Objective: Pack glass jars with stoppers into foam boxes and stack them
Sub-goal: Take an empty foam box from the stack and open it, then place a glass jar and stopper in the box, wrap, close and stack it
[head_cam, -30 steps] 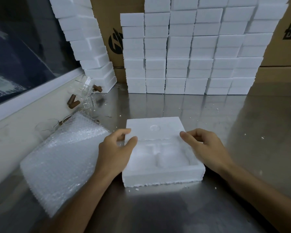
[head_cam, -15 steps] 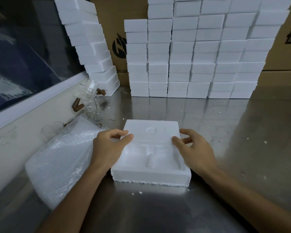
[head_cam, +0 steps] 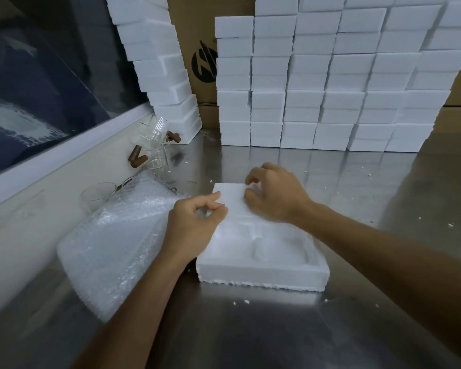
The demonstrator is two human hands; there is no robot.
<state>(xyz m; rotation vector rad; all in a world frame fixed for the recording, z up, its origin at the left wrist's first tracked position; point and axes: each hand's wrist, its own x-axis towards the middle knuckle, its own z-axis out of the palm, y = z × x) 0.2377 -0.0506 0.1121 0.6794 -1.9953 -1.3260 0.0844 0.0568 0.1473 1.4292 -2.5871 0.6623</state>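
Observation:
An open white foam box (head_cam: 264,262) with moulded recesses lies on the steel table (head_cam: 250,328) in front of me. My left hand (head_cam: 194,227) pinches its left rim near the far corner with thumb and curled fingers. My right hand (head_cam: 274,195) sits on the flat far end, its curled fingers hooked over the far edge and hiding the round recess. Clear glass jars (head_cam: 157,147) with brown stoppers (head_cam: 136,159) lie at the back left by the wall. Another glass jar (head_cam: 96,195) lies beside the bubble wrap.
A bubble-wrap bundle (head_cam: 117,243) lies left of the foam box. Stacked foam boxes (head_cam: 317,83) form a wall at the back, with a leaning stack (head_cam: 157,62) at the left. A cardboard carton (head_cam: 197,49) stands behind them. Foam crumbs dot the table.
The right hand has moved from the box's right side to its far end. The left hand has slid up the left rim. The box now lies slightly turned.

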